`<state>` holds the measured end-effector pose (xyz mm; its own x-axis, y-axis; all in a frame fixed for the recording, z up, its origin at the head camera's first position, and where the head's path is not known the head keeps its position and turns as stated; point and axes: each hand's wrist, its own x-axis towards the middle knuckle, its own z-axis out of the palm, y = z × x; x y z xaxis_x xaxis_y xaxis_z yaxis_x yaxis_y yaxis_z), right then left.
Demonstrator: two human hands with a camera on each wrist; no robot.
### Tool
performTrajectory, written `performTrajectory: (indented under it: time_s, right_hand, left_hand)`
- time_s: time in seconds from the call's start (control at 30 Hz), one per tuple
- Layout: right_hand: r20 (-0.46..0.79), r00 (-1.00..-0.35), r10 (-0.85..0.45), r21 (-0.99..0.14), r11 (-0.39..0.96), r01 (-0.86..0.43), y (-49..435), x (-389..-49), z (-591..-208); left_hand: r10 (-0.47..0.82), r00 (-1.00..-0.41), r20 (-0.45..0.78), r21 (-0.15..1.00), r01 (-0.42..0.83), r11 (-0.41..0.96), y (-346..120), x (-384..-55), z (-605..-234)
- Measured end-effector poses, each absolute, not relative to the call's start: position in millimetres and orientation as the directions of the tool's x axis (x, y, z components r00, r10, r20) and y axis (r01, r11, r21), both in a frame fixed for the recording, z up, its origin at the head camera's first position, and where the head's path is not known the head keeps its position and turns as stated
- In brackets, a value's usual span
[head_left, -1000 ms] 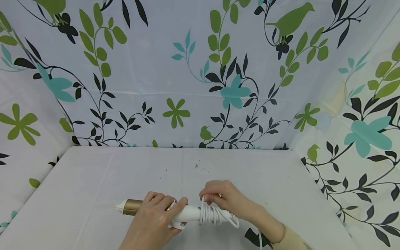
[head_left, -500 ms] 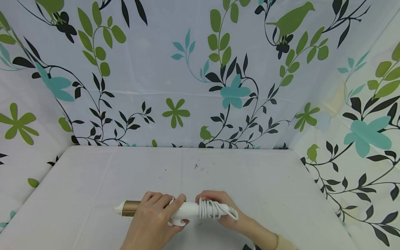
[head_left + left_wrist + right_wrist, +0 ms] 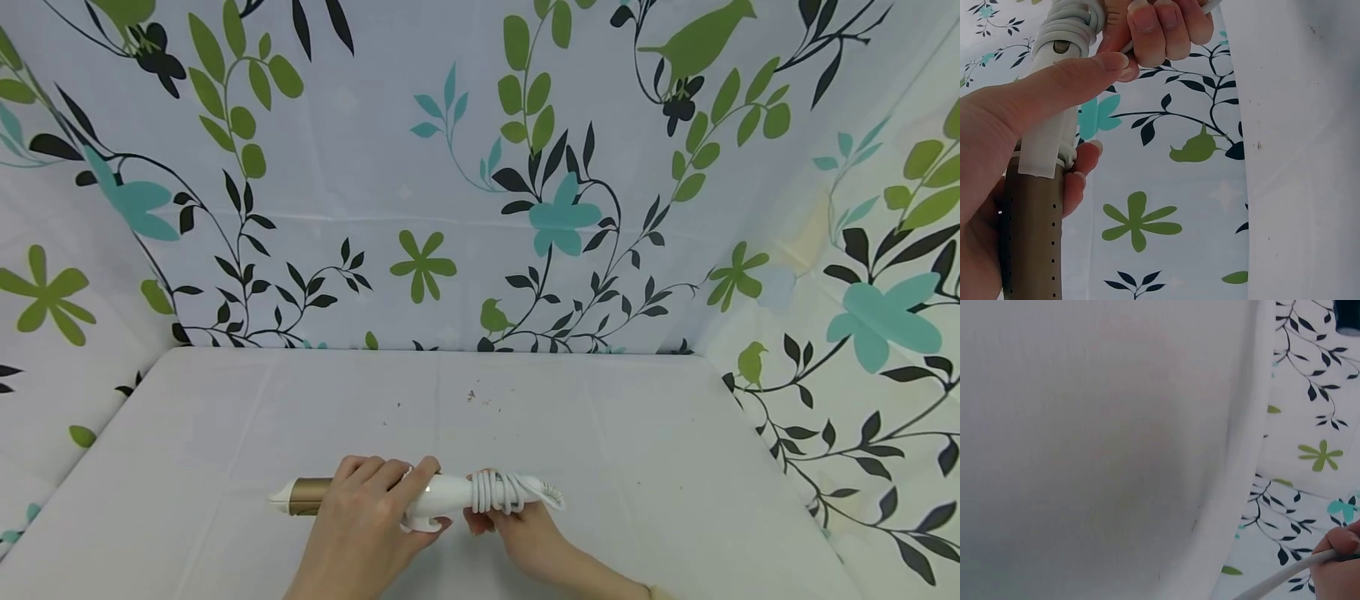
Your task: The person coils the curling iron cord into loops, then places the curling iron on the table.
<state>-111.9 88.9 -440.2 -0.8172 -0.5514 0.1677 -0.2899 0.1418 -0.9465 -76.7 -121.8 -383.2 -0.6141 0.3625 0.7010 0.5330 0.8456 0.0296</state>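
Observation:
A curling iron with a gold barrel (image 3: 306, 497) and a white handle (image 3: 442, 495) lies crosswise, close over the white table in the head view. My left hand (image 3: 371, 508) grips it where barrel and handle meet, thumb along the handle in the left wrist view. White cord (image 3: 495, 492) wraps the handle in several loops. My right hand (image 3: 528, 533) is at the near side of these loops, partly hidden behind them. In the left wrist view, the right hand's curled fingers (image 3: 1166, 31) pinch the cord. A length of cord (image 3: 1291, 575) runs from that hand in the right wrist view.
A white cloth covers the table (image 3: 225, 442), with small brown specks (image 3: 471, 396) near its middle. Curtains (image 3: 345, 167) patterned with leaves, birds and flowers stand at the back and both sides. A dark object (image 3: 1347, 317) shows at the top right of the right wrist view.
My right hand has passed from above the handle, behind it, to its near side, carrying the cord round. A black piece at the lower right has left the head view. The left hand keeps its grip.

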Motion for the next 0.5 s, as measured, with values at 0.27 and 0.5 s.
performTrajectory:
  time_s: [0.27, 0.5]
  right_hand:
    - [0.271, -0.793, -0.545, -0.959, -0.085, -0.269, 82, -101, -452]
    - [0.272, -0.817, -0.508, -0.957, -0.053, -0.285, 79, -94, -456]
  left_hand:
    - [0.347, -0.628, 0.697, 0.034, 0.512, 0.858, -120, -77, -384]
    - [0.33, -0.666, 0.669, 0.055, 0.487, 0.872, -119, -75, -383]
